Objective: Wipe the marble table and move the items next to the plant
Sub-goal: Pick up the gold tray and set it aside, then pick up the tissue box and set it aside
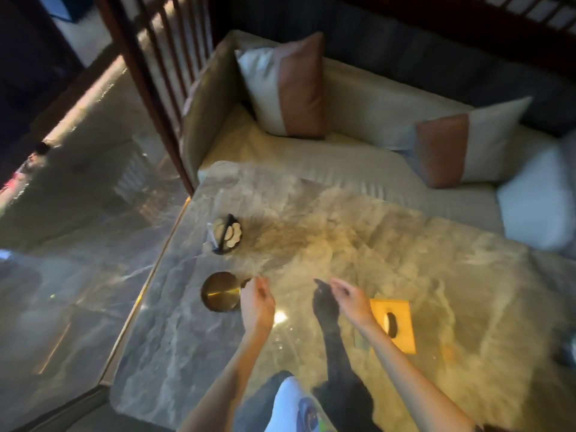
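Observation:
The marble table (389, 260) fills the middle of the head view, grey and tan with a glossy top. Near its left edge stands a round brass dish (219, 296). Behind it sits a dark round holder (227, 234) with pale flower-shaped pieces in it. A yellow wooden tissue box (397, 322) lies right of centre. My left hand (257, 304) hovers just right of the brass dish, fingers loosely curled and holding nothing. My right hand (350, 299) hovers left of the tissue box, fingers bent, empty. No plant is in view. The picture is motion-blurred.
A beige sofa (343, 157) with two tan-and-cream cushions (286, 88) and a white cushion (536, 201) runs along the table's far side. A dark wooden slat screen (156, 73) stands at the left. Polished stone floor (78, 229) lies left of the table. A dark object (567, 350) sits at the right edge.

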